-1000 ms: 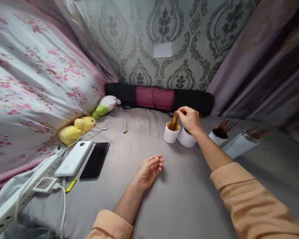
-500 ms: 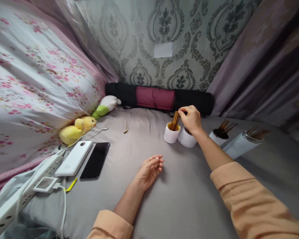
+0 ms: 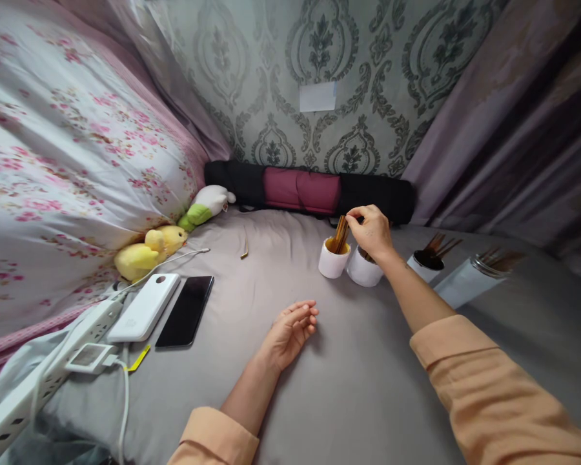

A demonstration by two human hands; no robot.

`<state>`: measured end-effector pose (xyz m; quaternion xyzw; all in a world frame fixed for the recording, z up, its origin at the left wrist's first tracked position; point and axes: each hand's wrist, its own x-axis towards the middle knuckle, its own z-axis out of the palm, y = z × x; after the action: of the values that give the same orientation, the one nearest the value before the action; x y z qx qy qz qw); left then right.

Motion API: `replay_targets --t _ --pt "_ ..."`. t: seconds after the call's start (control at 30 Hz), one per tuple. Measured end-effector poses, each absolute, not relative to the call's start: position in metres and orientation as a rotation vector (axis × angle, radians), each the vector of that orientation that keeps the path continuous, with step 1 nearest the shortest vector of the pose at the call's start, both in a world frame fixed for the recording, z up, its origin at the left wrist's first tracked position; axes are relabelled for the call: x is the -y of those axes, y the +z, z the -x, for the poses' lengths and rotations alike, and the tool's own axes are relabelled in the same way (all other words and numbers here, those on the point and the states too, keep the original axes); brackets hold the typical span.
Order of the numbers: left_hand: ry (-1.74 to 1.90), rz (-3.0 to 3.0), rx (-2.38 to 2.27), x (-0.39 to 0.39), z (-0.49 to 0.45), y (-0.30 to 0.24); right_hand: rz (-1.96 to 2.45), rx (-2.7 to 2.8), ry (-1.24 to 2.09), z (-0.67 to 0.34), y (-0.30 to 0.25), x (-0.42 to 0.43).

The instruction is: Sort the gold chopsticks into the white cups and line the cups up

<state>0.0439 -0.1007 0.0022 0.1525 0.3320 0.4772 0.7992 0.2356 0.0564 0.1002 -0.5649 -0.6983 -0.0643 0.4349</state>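
At the first white cup (image 3: 334, 263), which has a yellow inside, my right hand (image 3: 370, 230) is closed in a pinch at the top of the thin brown sticks (image 3: 340, 235). It appears to grip one stick, though the fingers partly cover it. Just below that hand stands a second white cup (image 3: 365, 274), its contents mostly hidden. My left hand (image 3: 292, 332) rests on the grey sheet with loosely bent fingers and nothing in it, nearer to me than the cups.
A white cup (image 3: 423, 268) and a tilted tall white jar (image 3: 467, 284), both holding sticks, are on the right. Leftward lie a small bent brass-coloured piece (image 3: 244, 249), a phone (image 3: 184, 312), a power bank (image 3: 144, 309), a power strip (image 3: 53, 368) and plush toys (image 3: 148, 253). A black and maroon roll (image 3: 303, 190) lines the wall.
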Motion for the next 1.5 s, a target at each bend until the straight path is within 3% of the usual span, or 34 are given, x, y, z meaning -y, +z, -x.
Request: replay_targets --t 1.23,1.5 --pt "1.04 -0.339 -0.64 0.1 -0.04 -0.004 1.392 1.717 -0.128 -0.248 0.109 -0.032" --pt "1.054 -0.354 -0.636 0.102 -0.041 -0.005 1.382 1.615 0.121 -0.254 0.1 0.003"
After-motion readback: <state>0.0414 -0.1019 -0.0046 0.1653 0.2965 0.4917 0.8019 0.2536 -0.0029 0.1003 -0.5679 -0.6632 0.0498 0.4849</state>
